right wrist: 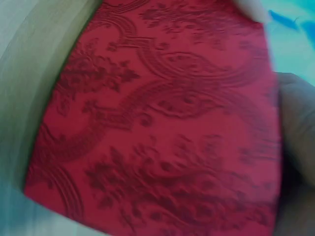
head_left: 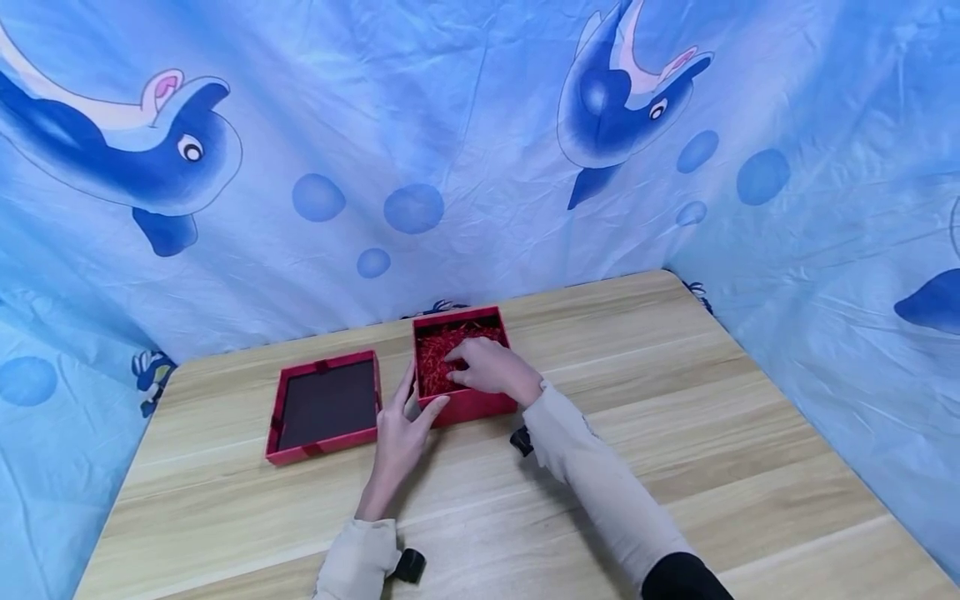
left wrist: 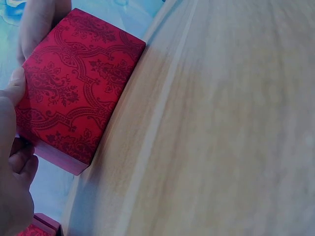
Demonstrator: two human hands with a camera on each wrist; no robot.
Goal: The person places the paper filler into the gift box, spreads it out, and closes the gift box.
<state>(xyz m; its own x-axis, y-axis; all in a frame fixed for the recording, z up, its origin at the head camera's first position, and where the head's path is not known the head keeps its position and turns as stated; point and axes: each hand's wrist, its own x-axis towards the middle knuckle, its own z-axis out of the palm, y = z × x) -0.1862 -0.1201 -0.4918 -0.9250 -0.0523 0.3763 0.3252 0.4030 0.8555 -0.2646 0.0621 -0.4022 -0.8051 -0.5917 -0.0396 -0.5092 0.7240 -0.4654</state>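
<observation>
A red box (head_left: pixel 472 407) with a dark red damask pattern stands uncovered on the table, filled with red shredded paper (head_left: pixel 435 358). My left hand (head_left: pixel 400 429) holds its near left corner, the thumb on the front rim and the fingers along the left side. Over the near right rim, my right hand (head_left: pixel 491 367) reaches into the box. Its thumb and forefinger are apart, bent down at the shreds; the other fingertips are hidden. In both wrist views the patterned front wall (left wrist: pixel 81 81) is visible, while the box's inside is hidden.
Left of the box lies its red lid (head_left: pixel 322 450), upturned, with a dark inside. The wooden table (head_left: pixel 675 417) meets a blue dolphin-print cloth (head_left: pixel 480 167) at the back and sides. Each sleeve has a black device (head_left: pixel 409 566) at the wrist.
</observation>
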